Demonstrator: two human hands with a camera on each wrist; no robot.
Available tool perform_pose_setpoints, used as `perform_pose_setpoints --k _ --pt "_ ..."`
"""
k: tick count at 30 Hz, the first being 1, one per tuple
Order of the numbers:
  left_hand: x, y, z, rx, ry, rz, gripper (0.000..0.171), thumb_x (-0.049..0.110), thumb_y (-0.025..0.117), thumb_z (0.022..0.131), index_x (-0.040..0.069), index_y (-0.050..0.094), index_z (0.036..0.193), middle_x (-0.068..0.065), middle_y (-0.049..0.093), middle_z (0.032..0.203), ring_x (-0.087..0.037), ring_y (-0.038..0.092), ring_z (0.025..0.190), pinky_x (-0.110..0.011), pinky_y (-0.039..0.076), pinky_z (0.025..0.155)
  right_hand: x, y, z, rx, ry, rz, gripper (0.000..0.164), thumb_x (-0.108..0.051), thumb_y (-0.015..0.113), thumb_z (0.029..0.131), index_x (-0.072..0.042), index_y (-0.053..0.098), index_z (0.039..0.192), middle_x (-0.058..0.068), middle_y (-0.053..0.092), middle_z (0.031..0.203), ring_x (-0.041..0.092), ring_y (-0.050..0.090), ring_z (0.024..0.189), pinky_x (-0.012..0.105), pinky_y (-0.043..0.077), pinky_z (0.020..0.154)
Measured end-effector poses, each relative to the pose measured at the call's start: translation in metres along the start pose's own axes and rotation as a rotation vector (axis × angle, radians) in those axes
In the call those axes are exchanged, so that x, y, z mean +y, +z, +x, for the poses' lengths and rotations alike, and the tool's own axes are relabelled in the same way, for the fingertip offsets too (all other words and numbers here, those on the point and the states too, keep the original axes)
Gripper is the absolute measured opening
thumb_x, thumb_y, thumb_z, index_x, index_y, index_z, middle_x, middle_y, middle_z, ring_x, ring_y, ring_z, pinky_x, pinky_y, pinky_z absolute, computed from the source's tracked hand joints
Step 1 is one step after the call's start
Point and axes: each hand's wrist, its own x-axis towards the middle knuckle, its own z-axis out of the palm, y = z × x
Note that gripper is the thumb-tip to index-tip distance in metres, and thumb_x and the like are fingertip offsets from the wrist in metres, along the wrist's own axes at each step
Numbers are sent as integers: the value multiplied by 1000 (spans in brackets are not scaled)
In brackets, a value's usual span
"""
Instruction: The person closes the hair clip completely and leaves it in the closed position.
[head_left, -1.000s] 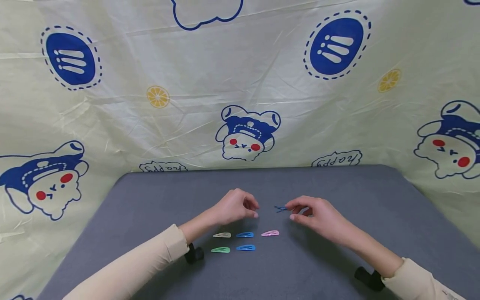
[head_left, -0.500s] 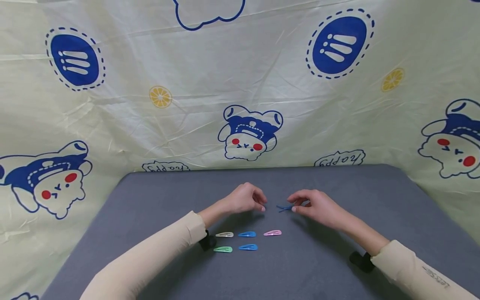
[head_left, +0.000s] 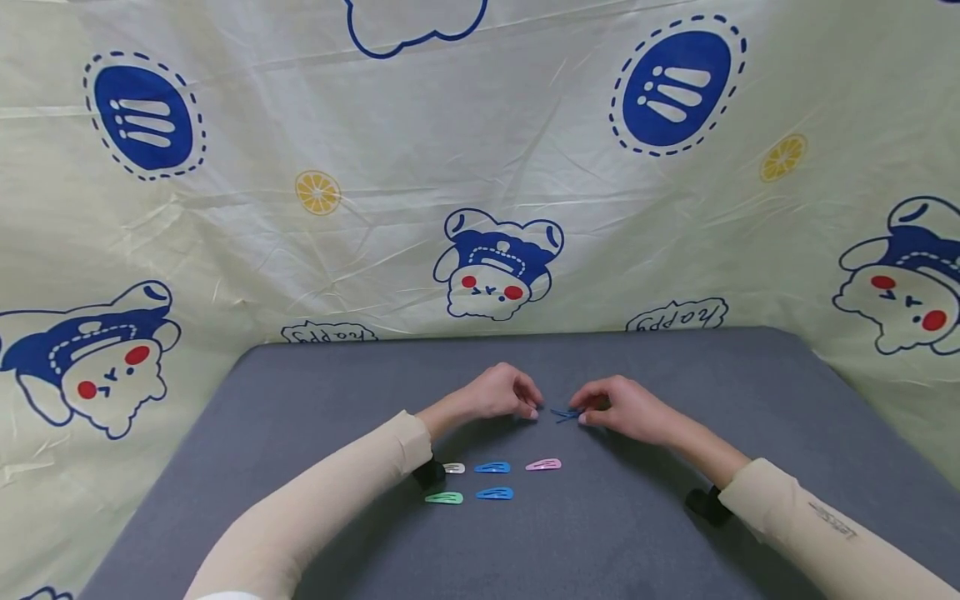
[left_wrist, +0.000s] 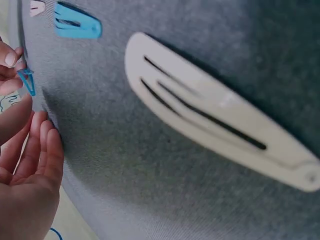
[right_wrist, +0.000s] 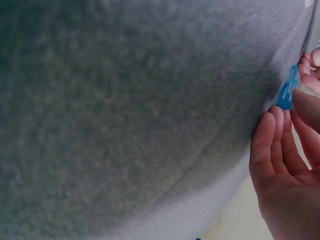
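Note:
My right hand (head_left: pixel 626 408) pinches a blue snap hair clip (head_left: pixel 564 414) between thumb and fingers above the table. The clip is snapped apart, its two parts spread in a narrow V toward the left. Facing it from the left is my left hand (head_left: pixel 501 392), fingers loosely bent and nothing held, fingertips close to the clip's free end. In the right wrist view the blue clip (right_wrist: pixel 286 92) shows beside the right thumb. The left wrist view has the left hand (left_wrist: pixel 35 185) with its thumb apart from the fingers, the clip just beyond.
Nearer on the grey table (head_left: pixel 360 383) lie several snap clips: cream (head_left: pixel 454 468), blue (head_left: pixel 492 467) and pink (head_left: pixel 543 464) in one row, green (head_left: pixel 444 498) and another blue clip (head_left: pixel 495 493) below. The left wrist's camera partly covers the cream one. A printed curtain (head_left: pixel 390 125) hangs behind.
My left hand has moved right and slightly away from me, closer to the blue clip. The right hand still has the clip, its thumb now closed onto it.

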Motion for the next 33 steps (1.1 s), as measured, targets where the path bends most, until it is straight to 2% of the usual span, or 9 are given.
perform_pose_setpoints --k 10,18,23,29,33 --pt "-4 2 3 12 -25 -100 15 4 73 89 4 75 103 0 67 84 -13 56 75 -23 46 68 9 -1 9 -19 -19 65 9 -6 69 91 -7 74 99 0 69 91 17 58 81 33 50 74" --pt "-5 1 1 11 -30 -143 16 3 73 88 3 74 103 -2 68 84 -12 56 73 -22 46 66 10 0 11 8 1 80 8 -7 70 91 -8 75 97 -1 68 88 18 56 79 31 48 71" --pt "-7 0 -3 21 -34 -139 17 6 74 88 4 74 105 0 68 85 -12 56 75 -22 47 67 7 2 8 22 24 91 6 -7 68 92 -8 73 97 0 64 84 18 54 74 28 46 64" --pt "-7 -1 -9 80 -30 -112 18 10 75 88 7 75 106 3 67 87 -14 57 77 -24 48 68 4 5 3 75 -19 48 7 -4 67 93 -9 71 95 -1 65 86 16 56 77 29 47 70" --pt "-5 -2 -15 106 -11 -111 19 11 75 88 7 75 106 4 68 88 -15 58 79 -25 48 69 -1 5 -1 81 -18 52 6 -4 65 94 -9 70 95 3 64 84 17 56 74 29 48 67"
